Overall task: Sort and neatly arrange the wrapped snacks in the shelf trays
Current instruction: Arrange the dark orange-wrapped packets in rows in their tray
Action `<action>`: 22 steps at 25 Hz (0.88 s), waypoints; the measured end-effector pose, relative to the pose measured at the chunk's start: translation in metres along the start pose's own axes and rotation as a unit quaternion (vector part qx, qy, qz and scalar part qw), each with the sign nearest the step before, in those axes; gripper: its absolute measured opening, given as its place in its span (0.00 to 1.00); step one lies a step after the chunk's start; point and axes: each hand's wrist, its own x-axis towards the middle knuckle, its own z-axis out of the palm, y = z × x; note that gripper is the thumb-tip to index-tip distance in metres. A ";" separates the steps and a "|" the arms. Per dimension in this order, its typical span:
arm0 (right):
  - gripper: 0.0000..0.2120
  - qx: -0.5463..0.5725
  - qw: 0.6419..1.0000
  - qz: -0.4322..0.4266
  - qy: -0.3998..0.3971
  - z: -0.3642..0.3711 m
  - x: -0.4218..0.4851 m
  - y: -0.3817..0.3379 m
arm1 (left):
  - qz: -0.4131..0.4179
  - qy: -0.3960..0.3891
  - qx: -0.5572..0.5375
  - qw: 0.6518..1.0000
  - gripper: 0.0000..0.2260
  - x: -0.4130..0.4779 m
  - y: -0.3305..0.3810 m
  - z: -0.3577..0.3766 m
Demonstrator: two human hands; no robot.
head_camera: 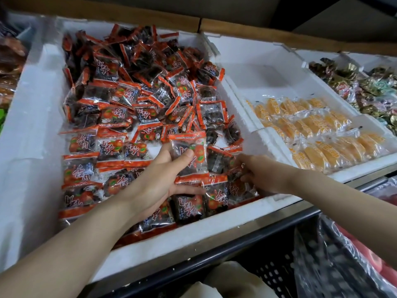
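- Several brown packs [10,61] at far L, outside the big tray; blurred, can't ID.
- Big tray [32,125], white foam, holds the red-wrapped snacks. Back half = loose heap [137,82], packs at all angles, labels up and down mixed. Front L = flat rows [79,168], labels up, edges touching. Prob. the sorted part.
- Left hand [156,183] is grasping one red pack [191,155], thumb on its face, fingers beneath, lifted just above the rows mid-tray. Pack held flat, label up. Judged: so it can go straight into a row w/o turning.
- Right hand [262,175] is at front R corner of same tray, fingers curled. Appears to pinch the edge of a second red pack [235,168]; contact partly hidden. Prob. squaring it against the tray wall so the row has a stop.
- Est. progress in this tray approx. half; back heap not yet sorted.
- Middle tray [257,61]: yellow snacks [311,130] lie in overlapping rows toward its front, neat, prob. needs no work.
- R tray [335,91]: foil sweets [365,89], gold/green, loose pile, well apart from both hands.
- Below trays: black crate [268,254] w/ clear plastic bag [333,265] beside it; neither hand near.
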 end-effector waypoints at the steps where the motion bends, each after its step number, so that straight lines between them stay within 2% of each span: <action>1: 0.14 -0.039 0.999 -0.011 0.012 0.000 -0.002 0.002 | 0.003 -0.006 0.008 1.000 0.18 0.000 0.000 -0.001; 3: 0.17 -0.072 0.993 -0.047 0.083 -0.002 -0.008 0.000 | 0.007 -0.012 0.023 1.000 0.16 0.000 -0.001 -0.002; 4: 0.17 -0.030 0.987 -0.076 0.137 -0.005 -0.012 -0.004 | 0.009 -0.013 0.031 0.999 0.16 0.000 -0.001 -0.003; 5: 0.16 0.058 0.977 -0.098 0.180 -0.009 -0.016 -0.011 | 0.013 -0.014 0.037 0.999 0.17 0.000 -0.001 -0.002; 7: 0.13 0.256 0.943 -0.119 0.174 -0.019 -0.027 -0.029 | 0.020 -0.019 0.042 0.999 0.19 0.000 -0.002 -0.003; 8: 0.12 0.309 0.932 -0.123 0.143 -0.021 -0.031 -0.038 | 0.023 -0.025 0.047 0.998 0.18 0.000 -0.002 -0.003; 9: 0.10 0.308 0.934 -0.133 0.122 -0.022 -0.033 -0.043 | 0.025 -0.036 0.052 0.998 0.18 -0.001 -0.003 -0.002; 12: 0.03 0.263 0.945 -0.158 0.114 -0.023 -0.031 -0.046 | 0.020 -0.062 0.059 0.996 0.17 -0.003 -0.005 0.000; 14: 0.07 0.244 0.948 -0.159 0.132 -0.034 -0.028 -0.033 | 0.016 -0.055 0.058 0.997 0.17 -0.004 -0.005 0.000; 16: 0.08 0.150 0.957 -0.145 0.201 -0.049 -0.025 -0.012 | 0.005 -0.031 0.072 0.997 0.21 -0.004 -0.004 -0.001; 18: 0.05 0.025 0.960 -0.134 0.243 -0.054 -0.021 0.011 | 0.003 -0.020 0.090 0.996 0.23 -0.003 -0.004 -0.002; 20: 0.07 -0.100 0.965 -0.130 0.205 -0.044 -0.017 0.027 | 0.005 -0.017 0.106 0.994 0.24 -0.002 -0.005 -0.003; 22: 0.13 -0.200 0.958 -0.148 0.146 -0.024 -0.009 0.033 | 0.000 -0.006 0.116 0.993 0.26 -0.001 -0.005 -0.004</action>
